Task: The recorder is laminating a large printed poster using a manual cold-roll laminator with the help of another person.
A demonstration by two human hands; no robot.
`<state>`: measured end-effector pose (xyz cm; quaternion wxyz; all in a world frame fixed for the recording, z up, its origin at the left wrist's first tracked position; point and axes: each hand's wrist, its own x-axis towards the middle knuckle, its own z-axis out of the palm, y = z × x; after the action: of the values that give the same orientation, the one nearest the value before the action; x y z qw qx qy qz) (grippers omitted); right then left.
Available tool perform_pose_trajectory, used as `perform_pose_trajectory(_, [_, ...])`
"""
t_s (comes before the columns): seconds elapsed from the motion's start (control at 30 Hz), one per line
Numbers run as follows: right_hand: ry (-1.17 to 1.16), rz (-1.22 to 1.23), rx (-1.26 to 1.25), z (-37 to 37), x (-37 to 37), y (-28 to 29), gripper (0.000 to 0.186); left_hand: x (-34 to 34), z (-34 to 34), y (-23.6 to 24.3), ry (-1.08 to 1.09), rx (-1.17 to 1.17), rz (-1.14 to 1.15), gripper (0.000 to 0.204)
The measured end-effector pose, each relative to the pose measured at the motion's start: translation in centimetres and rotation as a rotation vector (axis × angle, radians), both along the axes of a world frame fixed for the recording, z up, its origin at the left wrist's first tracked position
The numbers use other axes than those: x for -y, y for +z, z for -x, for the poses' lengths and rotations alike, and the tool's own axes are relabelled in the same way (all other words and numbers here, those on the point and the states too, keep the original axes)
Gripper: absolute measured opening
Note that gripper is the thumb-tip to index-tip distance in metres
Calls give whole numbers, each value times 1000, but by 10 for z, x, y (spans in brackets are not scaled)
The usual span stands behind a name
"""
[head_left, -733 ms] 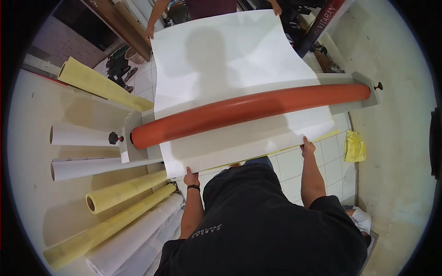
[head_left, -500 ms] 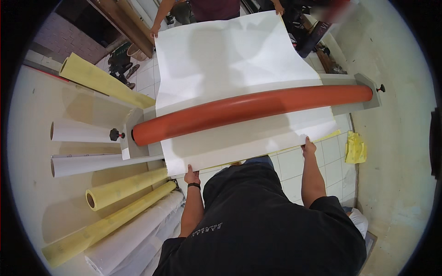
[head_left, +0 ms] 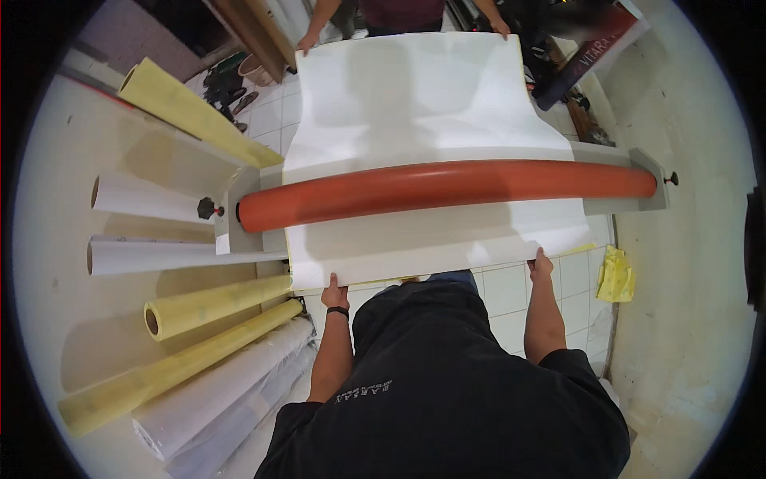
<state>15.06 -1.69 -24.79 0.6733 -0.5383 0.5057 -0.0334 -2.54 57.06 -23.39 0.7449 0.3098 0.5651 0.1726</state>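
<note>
Both hands, the left hand (head_left: 335, 294) and the right hand (head_left: 540, 266), are closed on the near edge of a white sheet (head_left: 423, 104), thumbs on top, each a little inward of a corner; fingers beneath are largely hidden. This spacing presumably keeps the edge straight and the span taut. The sheet lies under a red roller (head_left: 447, 182) and emerges on both sides of the grey frame (head_left: 598, 154); the roller hides a strip of it. A co-worker's hands (head_left: 307, 44) support the far corners, apparently to stop sagging.

At the frame's left end is a black knob (head_left: 207, 208); another knob (head_left: 673, 179) is at its right end. Yellow rolls (head_left: 215, 307) and white rolls (head_left: 152, 197) crowd the left side, restricting access there. A crumpled yellow wrapper (head_left: 615, 275) lies by the right edge of the tiled floor (head_left: 503, 295), clear of the sheet.
</note>
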Motion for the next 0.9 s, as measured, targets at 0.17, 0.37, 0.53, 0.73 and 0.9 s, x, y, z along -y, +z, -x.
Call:
perform_pose_trajectory(0.17, [28,-99,63,2,23,-2,41,10,-10,-14,-2,-53,-81,39])
perform_pose_trajectory(0.37, [76,-73,-38,-2,17,3,38,10,-3,5,52,-44,-24,36])
perform_pose_trajectory(0.53, [98,-103,-32,-6,31,-10,31,13,-9,15,89,6,1,36])
perform_pose_trajectory(0.73, [122,-62,-28,-8,35,-7,37,12,-11,16,66,24,23,38])
perform_pose_trajectory(0.9, [117,-115,24,-6,41,-12,38,16,-19,33,50,-79,21,39])
